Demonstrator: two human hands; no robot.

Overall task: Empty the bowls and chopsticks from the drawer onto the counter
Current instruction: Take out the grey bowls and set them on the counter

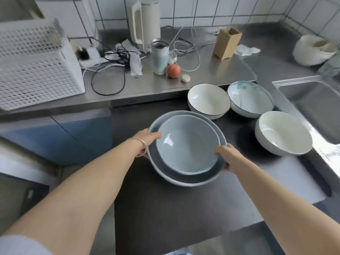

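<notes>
Head view: both hands, left [147, 139] at nine o'clock, right [227, 157] at four, grip two nested blue bowls [185, 146] above the open drawer [165, 208]; three white bowls [208, 101] sit at two o'clock.

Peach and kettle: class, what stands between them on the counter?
In the head view, a metal tumbler stands between the peach and the kettle.

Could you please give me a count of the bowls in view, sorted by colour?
Blue-grey bowls, nested and held by the left hand and right hand: 2 (inner, outer)
White bowls in the drawer: 3 ()
Total: 5
</notes>
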